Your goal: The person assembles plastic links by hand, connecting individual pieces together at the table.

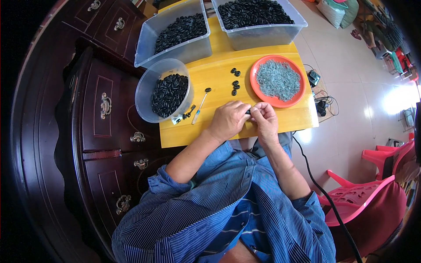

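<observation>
Near the front edge of the yellow wooden table point(206, 70), my left hand point(229, 119) and my right hand point(265, 123) meet, their fingers closed on one small black oval piece point(248, 111). Most of that piece is hidden by fingertips. Beyond my right hand lies an orange-red plate point(253, 86) heaped with small silvery metal bits point(278, 79). Several loose black oval pieces point(236, 83) sit on the table to the plate's left. Left of my hands lies a thin screwdriver point(200, 108), its tip at another black oval piece point(208, 90).
A round clear tub point(142, 98) of black pieces stands at the table's left. Two rectangular clear bins point(193, 49) point(263, 39) of similar pieces stand at the far side. Dark drawers point(101, 109) flank the left. A black cable point(322, 188) and pink chair point(351, 201) are right.
</observation>
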Tool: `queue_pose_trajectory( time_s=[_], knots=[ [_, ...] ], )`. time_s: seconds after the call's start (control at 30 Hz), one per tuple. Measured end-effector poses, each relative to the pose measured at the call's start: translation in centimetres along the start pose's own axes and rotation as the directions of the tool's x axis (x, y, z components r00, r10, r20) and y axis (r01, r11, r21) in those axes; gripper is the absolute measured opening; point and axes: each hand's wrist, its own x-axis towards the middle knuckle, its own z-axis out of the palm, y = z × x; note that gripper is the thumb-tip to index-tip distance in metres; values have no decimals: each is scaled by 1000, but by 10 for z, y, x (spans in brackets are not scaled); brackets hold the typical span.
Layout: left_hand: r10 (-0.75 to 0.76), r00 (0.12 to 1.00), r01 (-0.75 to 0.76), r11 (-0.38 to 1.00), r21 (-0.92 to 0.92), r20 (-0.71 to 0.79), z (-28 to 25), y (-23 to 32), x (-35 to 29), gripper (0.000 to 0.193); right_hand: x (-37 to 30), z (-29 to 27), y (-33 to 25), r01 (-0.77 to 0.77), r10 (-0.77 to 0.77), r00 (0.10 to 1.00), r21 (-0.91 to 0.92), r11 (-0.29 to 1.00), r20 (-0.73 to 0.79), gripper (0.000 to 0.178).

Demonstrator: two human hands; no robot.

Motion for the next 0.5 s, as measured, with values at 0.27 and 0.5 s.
queue_pose_trajectory(
  time_s=[0.27, 0.5],
  knots=[
    [43, 999, -44, 998, -33, -29, 3, -7, -2, 17, 0, 1, 1, -4, 4, 1000, -21, 1000, 15, 9],
    [-33, 999, 29, 993, -114, -33, 1, -2, 4, 17, 2, 0, -5, -56, 56, 998, 33, 998, 2, 6]
  ],
)
